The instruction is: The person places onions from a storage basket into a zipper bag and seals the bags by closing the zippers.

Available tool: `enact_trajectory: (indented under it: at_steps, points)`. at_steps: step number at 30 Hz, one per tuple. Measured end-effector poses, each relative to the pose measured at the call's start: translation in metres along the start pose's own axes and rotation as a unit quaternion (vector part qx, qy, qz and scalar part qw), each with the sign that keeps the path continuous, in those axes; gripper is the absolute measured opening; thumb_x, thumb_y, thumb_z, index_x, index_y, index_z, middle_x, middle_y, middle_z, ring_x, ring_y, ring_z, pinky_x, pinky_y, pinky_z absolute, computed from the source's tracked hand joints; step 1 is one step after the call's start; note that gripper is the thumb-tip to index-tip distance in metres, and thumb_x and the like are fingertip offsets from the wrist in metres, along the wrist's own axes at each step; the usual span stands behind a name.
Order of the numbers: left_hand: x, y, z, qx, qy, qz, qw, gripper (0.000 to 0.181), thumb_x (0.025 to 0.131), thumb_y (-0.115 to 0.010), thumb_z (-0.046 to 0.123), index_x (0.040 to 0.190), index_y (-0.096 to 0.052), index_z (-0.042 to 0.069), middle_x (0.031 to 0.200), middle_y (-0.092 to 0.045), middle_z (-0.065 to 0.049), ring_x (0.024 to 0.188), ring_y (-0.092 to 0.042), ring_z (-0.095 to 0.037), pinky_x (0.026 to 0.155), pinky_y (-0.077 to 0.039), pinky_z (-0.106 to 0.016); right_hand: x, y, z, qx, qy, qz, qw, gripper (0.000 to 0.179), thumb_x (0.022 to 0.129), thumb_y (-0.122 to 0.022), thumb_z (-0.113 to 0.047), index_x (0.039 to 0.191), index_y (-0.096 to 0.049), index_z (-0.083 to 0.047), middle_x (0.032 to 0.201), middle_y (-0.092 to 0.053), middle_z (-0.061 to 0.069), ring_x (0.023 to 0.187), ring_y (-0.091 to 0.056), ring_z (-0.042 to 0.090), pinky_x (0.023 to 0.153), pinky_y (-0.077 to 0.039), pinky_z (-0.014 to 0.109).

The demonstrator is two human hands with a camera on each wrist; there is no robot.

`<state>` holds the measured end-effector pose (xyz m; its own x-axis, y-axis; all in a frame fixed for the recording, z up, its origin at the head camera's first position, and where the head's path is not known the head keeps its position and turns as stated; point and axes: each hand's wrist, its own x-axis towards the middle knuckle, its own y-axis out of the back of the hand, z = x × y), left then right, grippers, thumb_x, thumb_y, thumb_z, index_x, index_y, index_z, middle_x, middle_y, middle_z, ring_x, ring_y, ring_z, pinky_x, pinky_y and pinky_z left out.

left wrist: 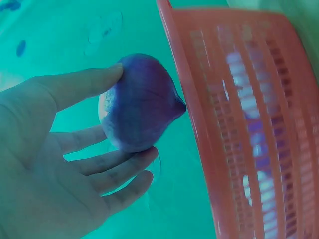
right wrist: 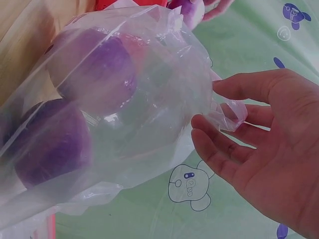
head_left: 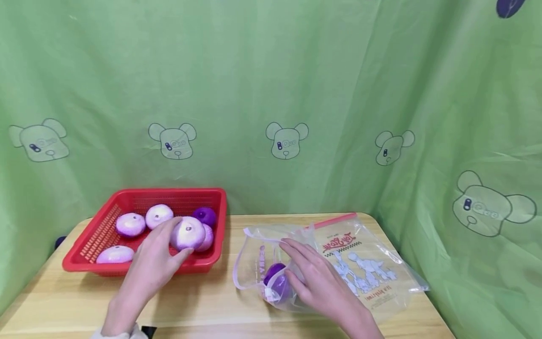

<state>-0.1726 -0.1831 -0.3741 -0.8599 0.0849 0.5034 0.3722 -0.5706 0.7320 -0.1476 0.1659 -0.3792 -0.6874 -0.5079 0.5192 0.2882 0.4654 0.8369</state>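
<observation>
Nearest you, your right hand (head_left: 315, 280) is pinching the edge of a clear plastic bag (head_left: 268, 233) between thumb and curled fingers, and the bag's mouth is facing roughly nine o'clock. Two round purple onions (right wrist: 94, 72) are lying inside. Your left hand (head_left: 154, 261) is gripping a round purple-and-white onion (head_left: 188, 233), thumb on one side and fingers on the other, opening only as wide as its body. Its pale root end is facing up toward you, its pointed tip away, toward the basket side. From this onion the mouth is lying between three and four o'clock, with the right rim of the red plastic basket (head_left: 223, 212) running between them. Farther off, loose purple and white onions (head_left: 159, 215) are resting in the basket, spreading from about eight o'clock round to three.
</observation>
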Motion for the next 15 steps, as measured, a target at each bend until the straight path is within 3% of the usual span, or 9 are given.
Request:
enact_trajectory:
  at_steps: [8, 15]
  points:
    - [-0.011, -0.015, 0.033, -0.041, -0.017, -0.007, 0.999, 0.067, 0.073, -0.089, 0.017, 0.126, -0.052, 0.002, 0.113, -0.066, -0.016, 0.099, -0.066, -0.029, 0.083, -0.055, -0.047, 0.0, -0.001, 0.003, 0.008, 0.005, 0.016, 0.9998, 0.053, 0.088, -0.071, -0.017, 0.138, -0.056, -0.005, 0.142, -0.055, 0.012, 0.129, -0.054, 0.027, 0.105, -0.045, 0.045]
    - [-0.012, -0.03, 0.051, -0.08, -0.052, -0.021, 0.9953, 0.069, 0.071, -0.091, 0.024, 0.126, -0.052, 0.008, 0.118, -0.065, -0.007, 0.103, -0.065, -0.019, 0.087, -0.055, -0.039, 0.0, -0.001, 0.004, 0.013, 0.002, 0.027, 0.9995, 0.054, 0.089, -0.071, -0.017, 0.139, -0.055, -0.006, 0.142, -0.055, 0.011, 0.129, -0.054, 0.026, 0.104, -0.046, 0.044]
